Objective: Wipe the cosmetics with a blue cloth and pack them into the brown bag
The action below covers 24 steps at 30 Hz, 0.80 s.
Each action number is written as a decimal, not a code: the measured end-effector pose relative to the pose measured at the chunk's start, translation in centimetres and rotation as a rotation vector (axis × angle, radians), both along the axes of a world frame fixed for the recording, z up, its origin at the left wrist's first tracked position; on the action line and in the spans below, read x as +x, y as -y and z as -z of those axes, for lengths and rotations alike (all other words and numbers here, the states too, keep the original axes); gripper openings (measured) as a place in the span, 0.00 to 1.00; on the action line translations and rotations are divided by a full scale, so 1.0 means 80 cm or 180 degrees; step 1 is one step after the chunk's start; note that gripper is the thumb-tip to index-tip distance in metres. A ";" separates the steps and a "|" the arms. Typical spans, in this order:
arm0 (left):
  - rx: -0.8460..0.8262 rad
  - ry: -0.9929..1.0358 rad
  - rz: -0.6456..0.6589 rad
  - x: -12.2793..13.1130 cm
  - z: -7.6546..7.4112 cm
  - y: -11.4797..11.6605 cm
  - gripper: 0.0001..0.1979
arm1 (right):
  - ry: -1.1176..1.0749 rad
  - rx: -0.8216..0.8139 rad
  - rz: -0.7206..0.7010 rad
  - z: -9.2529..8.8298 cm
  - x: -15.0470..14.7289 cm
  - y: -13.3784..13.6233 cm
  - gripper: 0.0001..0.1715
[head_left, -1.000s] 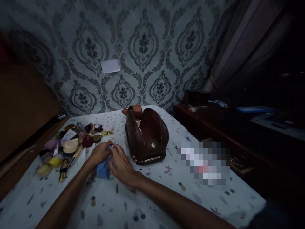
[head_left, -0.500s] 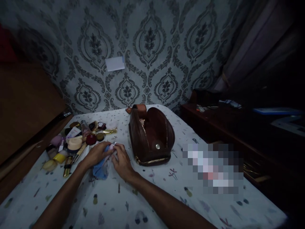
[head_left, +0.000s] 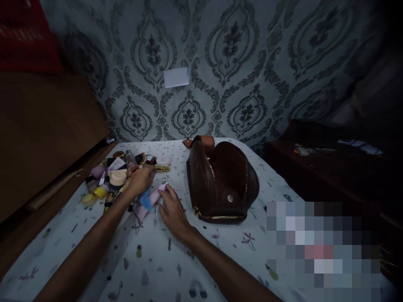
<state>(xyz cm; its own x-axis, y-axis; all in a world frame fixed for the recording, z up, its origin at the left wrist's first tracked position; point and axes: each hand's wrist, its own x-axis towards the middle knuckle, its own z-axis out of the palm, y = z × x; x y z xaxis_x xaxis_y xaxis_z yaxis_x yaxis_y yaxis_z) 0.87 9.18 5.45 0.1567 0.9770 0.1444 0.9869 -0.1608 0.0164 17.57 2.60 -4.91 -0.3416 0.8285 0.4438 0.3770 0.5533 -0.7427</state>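
My right hand (head_left: 174, 212) has its fingertips on a pink tube (head_left: 155, 196) with a silvery cap, its thumb lower down and a little apart. Part of the tube is covered by a crumpled blue piece (head_left: 145, 201), which could be cloth or wrapping. My left hand (head_left: 142, 180) is over the right edge of a pile of cosmetics, its fingers by the left end of a shiny gold tube (head_left: 163, 168). Its fingertips are partly hidden, so I cannot tell whether it grips anything. A brown leather bag (head_left: 201, 188), unzipped and gaping, stands right of both hands.
The pile holds a beige-lidded jar (head_left: 117, 179), a yellow-lidded pot (head_left: 100, 192), a clear tube (head_left: 130, 161) and several other items. A patterned sheet (head_left: 170, 268) covers the surface. A brown board (head_left: 47, 134) borders the left, dark furniture (head_left: 302, 167) the right. One right-hand area is pixelated.
My left hand has left the pink tube and moved up to the gold tube. The right hand stays at the pink tube, now more exposed. The view has turned left.
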 end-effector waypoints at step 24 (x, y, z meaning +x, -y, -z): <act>-0.0248 -0.1216 0.0339 -0.030 -0.003 -0.132 0.20 | 0.0194 -0.0211 -0.0026 -0.020 0.005 0.007 0.30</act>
<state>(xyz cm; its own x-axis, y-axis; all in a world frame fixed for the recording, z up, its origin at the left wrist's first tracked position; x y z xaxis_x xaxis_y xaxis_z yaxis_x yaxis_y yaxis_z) -1.52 19.73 5.68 0.2857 0.9582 -0.0175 0.9023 -0.2751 -0.3321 17.93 2.06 -3.28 -0.3731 0.8524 0.3664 0.4182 0.5071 -0.7536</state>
